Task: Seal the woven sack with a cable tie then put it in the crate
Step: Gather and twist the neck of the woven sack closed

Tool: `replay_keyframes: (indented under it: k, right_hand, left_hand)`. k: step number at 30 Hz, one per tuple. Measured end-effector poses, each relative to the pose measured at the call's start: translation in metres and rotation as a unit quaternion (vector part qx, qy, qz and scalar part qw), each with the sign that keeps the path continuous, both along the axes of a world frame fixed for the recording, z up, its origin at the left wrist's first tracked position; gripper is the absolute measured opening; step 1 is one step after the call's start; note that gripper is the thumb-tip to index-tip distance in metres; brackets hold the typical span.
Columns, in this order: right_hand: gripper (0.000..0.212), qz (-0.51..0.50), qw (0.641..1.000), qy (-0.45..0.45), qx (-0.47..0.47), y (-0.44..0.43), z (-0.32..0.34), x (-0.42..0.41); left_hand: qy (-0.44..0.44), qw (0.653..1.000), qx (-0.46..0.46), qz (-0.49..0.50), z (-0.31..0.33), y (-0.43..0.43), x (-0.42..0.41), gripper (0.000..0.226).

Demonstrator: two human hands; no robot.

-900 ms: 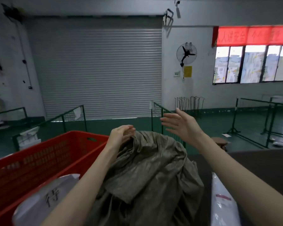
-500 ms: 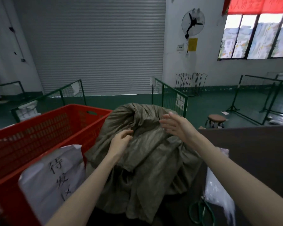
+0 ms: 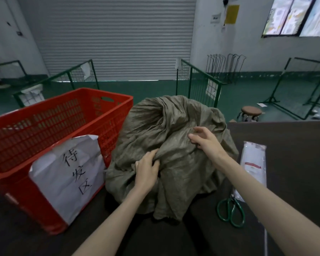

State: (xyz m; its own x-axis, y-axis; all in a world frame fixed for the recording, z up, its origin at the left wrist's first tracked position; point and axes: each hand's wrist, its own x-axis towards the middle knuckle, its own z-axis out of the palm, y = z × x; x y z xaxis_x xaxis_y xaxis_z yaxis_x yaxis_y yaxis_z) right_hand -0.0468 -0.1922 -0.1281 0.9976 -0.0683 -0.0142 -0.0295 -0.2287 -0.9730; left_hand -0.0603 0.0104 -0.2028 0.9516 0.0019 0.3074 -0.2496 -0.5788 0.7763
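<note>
Woven sack (image 3: 174,122) right of the crate (image 3: 44,126), grip of my left hand (image 3: 146,170) and right hand (image 3: 205,142) tight on its cloth.

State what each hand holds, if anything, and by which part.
Left hand grips a bunched fold of the woven sack; right hand pinches its fabric higher up.

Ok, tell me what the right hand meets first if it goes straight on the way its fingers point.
The sack: the right hand points left, and its fingertips touch the crumpled cloth. Past the sack in that line stands the crate, though depth is unclear.
</note>
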Motion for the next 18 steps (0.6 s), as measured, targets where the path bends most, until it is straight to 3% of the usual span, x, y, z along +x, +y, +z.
replay_keyframes:
  k: [8,14,18]
  right_hand:
    - [0.086,0.002,0.999,0.034,0.003,0.024,-0.007,-0.009]
    - [0.030,0.085,0.995,0.025,-0.042,0.037,-0.020,-0.020]
    - [0.036,0.067,0.993,0.001,-0.094,0.030,-0.035,-0.024]
  left_hand:
    - [0.027,0.987,-0.102,-0.122,0.020,-0.018,-0.054,0.034]
    - [0.074,0.974,-0.093,-0.192,0.023,-0.029,-0.082,0.027]
    - [0.102,0.963,-0.021,-0.247,0.027,-0.022,-0.094,0.031]
